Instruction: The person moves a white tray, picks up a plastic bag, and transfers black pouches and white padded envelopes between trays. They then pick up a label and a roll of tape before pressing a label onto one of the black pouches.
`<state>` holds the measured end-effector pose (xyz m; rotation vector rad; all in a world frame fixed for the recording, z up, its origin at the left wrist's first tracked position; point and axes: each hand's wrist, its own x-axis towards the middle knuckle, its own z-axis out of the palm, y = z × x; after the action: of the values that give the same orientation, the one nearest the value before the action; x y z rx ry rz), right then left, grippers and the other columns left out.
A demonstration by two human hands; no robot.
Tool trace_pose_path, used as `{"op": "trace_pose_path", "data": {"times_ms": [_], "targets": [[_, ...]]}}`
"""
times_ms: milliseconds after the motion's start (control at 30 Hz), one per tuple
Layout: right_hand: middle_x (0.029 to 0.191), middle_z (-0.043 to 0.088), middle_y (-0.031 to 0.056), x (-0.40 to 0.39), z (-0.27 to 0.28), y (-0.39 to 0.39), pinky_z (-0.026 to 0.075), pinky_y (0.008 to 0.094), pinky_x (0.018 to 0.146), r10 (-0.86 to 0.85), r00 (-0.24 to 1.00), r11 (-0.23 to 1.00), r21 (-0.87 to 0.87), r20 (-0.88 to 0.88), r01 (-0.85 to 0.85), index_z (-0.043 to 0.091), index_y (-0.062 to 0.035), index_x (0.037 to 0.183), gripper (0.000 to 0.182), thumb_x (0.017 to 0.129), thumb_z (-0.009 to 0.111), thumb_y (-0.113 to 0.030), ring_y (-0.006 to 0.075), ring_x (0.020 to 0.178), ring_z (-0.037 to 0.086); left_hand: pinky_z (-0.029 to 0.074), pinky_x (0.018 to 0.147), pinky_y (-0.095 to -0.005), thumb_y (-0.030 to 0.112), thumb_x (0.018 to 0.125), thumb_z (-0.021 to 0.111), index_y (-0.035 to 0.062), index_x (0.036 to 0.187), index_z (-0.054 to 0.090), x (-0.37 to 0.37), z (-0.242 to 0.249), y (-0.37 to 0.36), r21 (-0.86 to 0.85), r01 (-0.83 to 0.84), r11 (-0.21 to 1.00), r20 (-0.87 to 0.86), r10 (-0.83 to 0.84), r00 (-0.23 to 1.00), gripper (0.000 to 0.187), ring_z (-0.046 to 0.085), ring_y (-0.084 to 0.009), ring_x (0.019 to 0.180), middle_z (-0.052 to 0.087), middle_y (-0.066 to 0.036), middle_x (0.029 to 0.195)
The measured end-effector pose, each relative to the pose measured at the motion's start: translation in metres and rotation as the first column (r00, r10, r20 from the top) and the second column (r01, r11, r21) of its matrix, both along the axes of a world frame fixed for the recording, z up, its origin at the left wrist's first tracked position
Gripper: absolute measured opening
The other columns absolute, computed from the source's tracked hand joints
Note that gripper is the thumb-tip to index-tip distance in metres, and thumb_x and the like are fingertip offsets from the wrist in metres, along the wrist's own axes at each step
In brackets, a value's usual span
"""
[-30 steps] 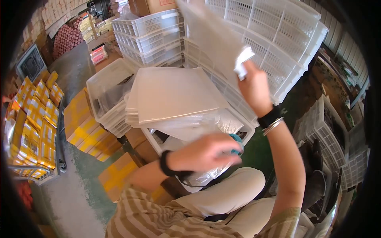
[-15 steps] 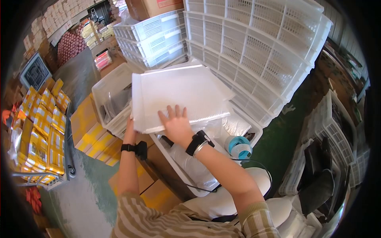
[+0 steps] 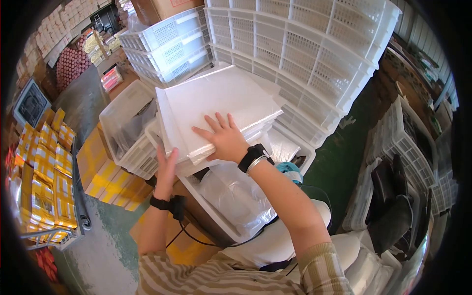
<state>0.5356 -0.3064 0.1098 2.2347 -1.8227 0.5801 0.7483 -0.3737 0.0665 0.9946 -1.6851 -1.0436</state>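
A stack of flat white sheets with shiny, film-like edges (image 3: 221,96) lies across the white crates in front of me. My right hand (image 3: 223,140) rests on its near part with the fingers spread over the top and the thumb at the front edge. Just off the stack's near left corner, my left hand (image 3: 166,169) is raised with its fingers apart, holding nothing. Below the stack, a white crate (image 3: 223,231) contains clear plastic wrap (image 3: 231,196). A blue tape roll (image 3: 290,172) sits by my right forearm.
Tall stacked white crates (image 3: 295,54) rise behind, beside smaller stacked crates (image 3: 167,46). A white bin (image 3: 125,105) with dark contents stands at left, near taped cartons (image 3: 101,167). A loaded cart (image 3: 49,172) is farther left. Crates with black items (image 3: 391,196) stand at right.
My left hand has come away from the stack's left edge and now shows open fingers. My right hand has shifted to the front edge, and more of the plastic wrap shows.
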Motion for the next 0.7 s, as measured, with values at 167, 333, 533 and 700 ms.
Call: {"op": "trace_pose_path", "data": {"times_ms": [167,333,533,700], "targets": [[0.149,0.020,0.0182,-0.028,0.043,0.044,0.025,0.0550,0.107,0.145,0.982,0.986,0.063,0.125,-0.154,0.035,-0.0281,0.140,0.095,0.058,0.083,-0.022,0.0443,0.134,0.023,0.008,0.100,-0.0695,0.050,0.066,0.072,0.0188,0.143,0.031,-0.027,0.029,0.041,-0.761,0.249,0.599,0.574,0.442,0.689,0.093,0.017,-0.0419,0.136,0.026,-0.013,0.148],[0.122,0.055,0.0222,-0.107,0.050,0.110,0.045,0.0370,0.093,-0.068,0.884,0.996,0.080,0.462,0.035,0.052,-0.0077,0.127,0.058,0.073,0.072,-0.016,0.0335,0.112,0.054,0.009,0.099,-0.0715,0.040,0.065,0.075,0.0257,0.141,0.034,-0.072,0.041,0.058,-0.691,0.465,0.553,0.718,0.452,0.529,0.087,0.023,-0.0356,0.136,0.033,-0.009,0.145],[0.109,0.063,0.0184,-0.131,0.014,0.179,0.048,0.0340,0.084,-0.419,0.805,0.811,0.572,0.420,0.123,0.055,-0.0025,0.121,0.046,0.081,0.064,-0.023,0.0285,0.095,0.062,0.013,0.100,-0.0690,0.033,0.070,0.073,0.0239,0.139,0.037,-0.069,0.014,0.010,-0.712,0.387,0.586,0.682,0.444,0.582,0.078,0.033,-0.0290,0.132,0.037,-0.008,0.142],[0.108,0.063,0.0171,-0.139,-0.026,0.188,0.047,0.0327,0.088,-0.362,0.679,0.873,0.488,0.639,0.006,0.054,-0.0032,0.123,0.044,0.081,0.058,-0.015,0.0242,0.096,0.061,0.014,0.102,-0.0671,0.031,0.075,0.071,0.0194,0.137,0.040,-0.061,0.046,0.051,-0.674,0.341,0.655,0.690,0.393,0.608,0.071,0.029,-0.0334,0.134,0.036,-0.011,0.142]]}}
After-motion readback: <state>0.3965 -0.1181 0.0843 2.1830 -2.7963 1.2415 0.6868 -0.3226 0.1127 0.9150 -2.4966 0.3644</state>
